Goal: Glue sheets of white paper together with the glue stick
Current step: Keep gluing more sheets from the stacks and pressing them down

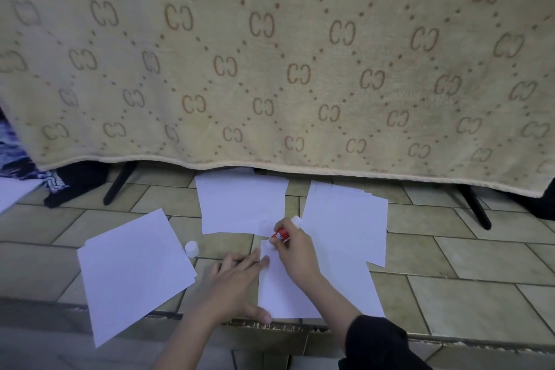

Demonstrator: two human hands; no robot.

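Item: gluing in progress, taken from the sheet in hand as landmark. We hold the flat white rectangular paper sheet (288, 294) on the beige tiled floor (450, 288); our left hand (237, 288) rests on the sheet's left edge with fingers (240, 261) straight and spread, pressing it still. Our right hand (295, 249) has its fingers curled round the short red-labelled glue stick with white plastic ends (280, 236), its tip down at the sheet's far left corner. We judge the glue to be going on at that corner only; no glue trace is visible on the paper, so coverage cannot be told. Just left of the sheet's far corner stands the small white cylindrical plastic cap (191, 248), off the stick. Farther left lies a loose pair of white sheets (135, 273), edges slightly offset; whether they are already glued we cannot tell. Beyond the landmark sheet lies a single-looking white sheet (240, 207), and to its far right a fanned stack of white sheets (348, 219), apparently supply, part of it under our sheet's right side. We judge the task early to midway: many sheets left. Behind all hangs a plush beige towel with brown interlocked-letter pattern (270, 69), soft and matte, over a black-legged stand (120, 183). Paper thin, smooth, easily creased; tiles glossy, hard.
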